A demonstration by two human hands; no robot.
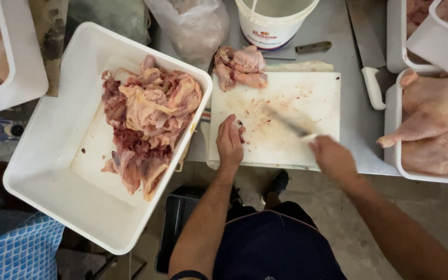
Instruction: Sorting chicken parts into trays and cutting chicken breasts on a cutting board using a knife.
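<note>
My left hand (229,142) rests flat on the left part of a white, blood-stained cutting board (296,98), fingers together over a small dark scrap of meat. My right hand (332,155) grips a white-handled knife (289,124) whose blurred blade lies low across the board's middle, pointing up-left. A few raw chicken pieces (240,66) sit at the board's top-left corner.
A large white tub (42,171) of skin and trimmings (149,122) tilts at the left. White trays of raw chicken (431,124) stand at the right, a white bucket (273,23) and plastic bag (193,26) at the back. A second white-handled knife (372,78) lies on the steel table.
</note>
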